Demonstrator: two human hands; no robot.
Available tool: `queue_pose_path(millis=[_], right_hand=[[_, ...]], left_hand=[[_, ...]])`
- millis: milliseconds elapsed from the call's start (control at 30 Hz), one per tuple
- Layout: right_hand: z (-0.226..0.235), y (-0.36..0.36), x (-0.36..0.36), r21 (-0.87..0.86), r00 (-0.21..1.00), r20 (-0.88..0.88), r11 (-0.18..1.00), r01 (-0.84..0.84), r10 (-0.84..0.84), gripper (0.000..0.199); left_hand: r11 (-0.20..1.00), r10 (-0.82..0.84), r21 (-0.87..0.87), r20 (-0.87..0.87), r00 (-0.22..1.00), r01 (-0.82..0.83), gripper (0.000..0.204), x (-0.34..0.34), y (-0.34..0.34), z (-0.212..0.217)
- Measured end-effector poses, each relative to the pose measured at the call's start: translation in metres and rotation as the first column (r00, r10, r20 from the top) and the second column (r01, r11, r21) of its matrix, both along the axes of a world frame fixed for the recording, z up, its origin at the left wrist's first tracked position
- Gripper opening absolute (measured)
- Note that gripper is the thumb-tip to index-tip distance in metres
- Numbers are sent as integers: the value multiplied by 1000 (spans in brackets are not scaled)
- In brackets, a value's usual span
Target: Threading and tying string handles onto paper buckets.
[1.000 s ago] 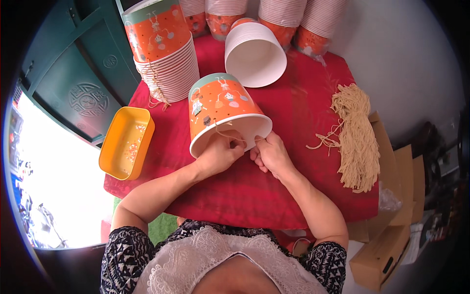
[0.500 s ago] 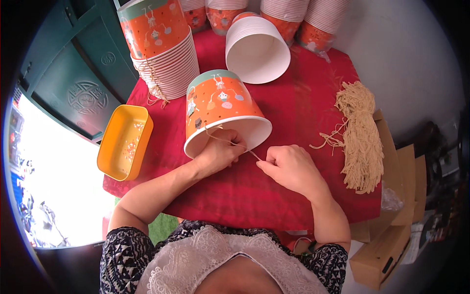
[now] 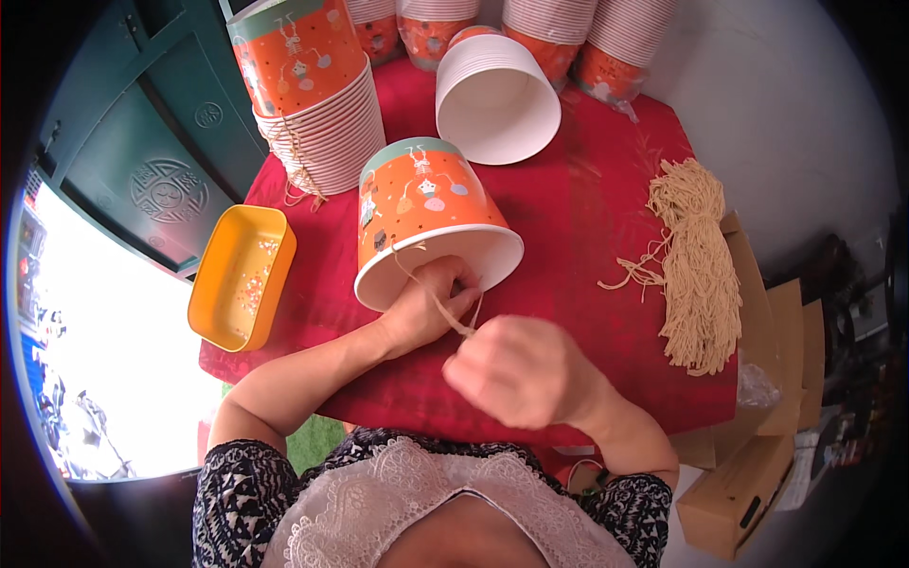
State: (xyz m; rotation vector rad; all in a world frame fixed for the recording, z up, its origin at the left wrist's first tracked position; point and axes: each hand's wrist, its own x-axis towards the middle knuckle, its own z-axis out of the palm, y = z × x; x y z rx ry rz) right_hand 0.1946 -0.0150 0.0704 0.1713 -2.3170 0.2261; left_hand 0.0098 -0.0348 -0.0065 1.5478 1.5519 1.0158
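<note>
An orange paper bucket [image 3: 431, 204] with a green band and cartoon figures lies tilted on the table, its white mouth toward me. My left hand [image 3: 426, 303] reaches into that mouth; its curled fingers close at the lower rim, partly hidden inside. A beige string [image 3: 437, 301] runs from a hole near the rim, past my left hand, down to my right hand [image 3: 516, 374]. Closed in a fist and slightly blurred, that hand grips the string in front of the bucket. A second strand rises from it toward the rim by my left thumb.
Nested buckets [image 3: 322, 133] stand at the left, with string hanging down their side. A yellow tub [image 3: 241, 279] holds small bits. A white-mouthed bucket [image 3: 497, 109] lies behind; wrapped stacks [image 3: 615, 71] line the back. A beige string bundle [image 3: 701, 270] lies right, near cardboard boxes [image 3: 734, 511].
My right hand has moved down and left, toward me, drawing the string into a lower loop. The bucket and my left hand have hardly shifted.
</note>
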Motion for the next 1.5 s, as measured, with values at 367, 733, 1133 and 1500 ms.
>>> queue_pose_path(millis=[367,733,1133,1500], right_hand=[[-13,-2,-9,-375,975,-218,925,-52,-33,21],[-10,8,-5,-454,967,-212,891,30,-140,9],[-35,9,-11,-407,933,-118,873,268,-341,9],[-77,26,-13,-422,781,312,657,625,-541,25]], left_hand=[[991,14,130,-126,992,3,17,-1,-2,-5],[991,-40,125,-85,996,50,16,0,1,-2],[972,-18,230,-143,990,51,13,-1,4,-9],[995,-99,0,33,995,99,8,-7,3,9]])
